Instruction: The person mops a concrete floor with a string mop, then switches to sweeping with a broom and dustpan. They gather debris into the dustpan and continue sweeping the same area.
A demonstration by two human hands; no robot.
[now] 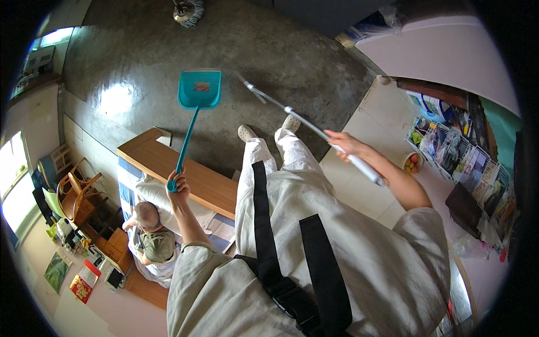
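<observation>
My left hand point(179, 185) is closed around the end of the handle of a teal plastic dustpan point(199, 89). The pan rests on or just above the dark concrete floor point(269, 54), its open edge facing away from me. In my right hand point(347, 145) is the grey-and-white pole point(309, 124) of a long-handled floor tool, gripped below its thick white end. The tool's thin, blurred head point(251, 86) is to the right of the pan, apart from it; its exact kind cannot be told. My feet, in pale clogs point(247, 133), stand between the two tools.
To my left a person point(153, 236) is on a bed with a wooden footboard point(181, 168). A rattan chair point(76, 189) stands beyond. On the right are wire baskets point(459, 151) of goods and a fruit bowl point(412, 163). A round metal-based object point(185, 14) is on the floor ahead.
</observation>
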